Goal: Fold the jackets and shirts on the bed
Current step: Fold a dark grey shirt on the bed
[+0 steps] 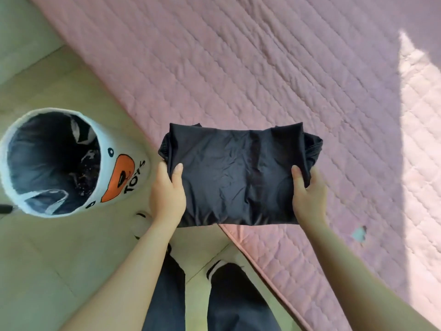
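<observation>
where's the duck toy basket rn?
Head view, left side: the duck toy basket stands on the floor beside the edge of the pink bed, just left of the left hand, which grips the folded black garment.

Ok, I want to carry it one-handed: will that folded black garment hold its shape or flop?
Probably floppy: the folded black fabric garment wrinkles and bunches where the left hand and right hand grip it. Its slight sheen suggests slippery layers that may slide apart.
</observation>
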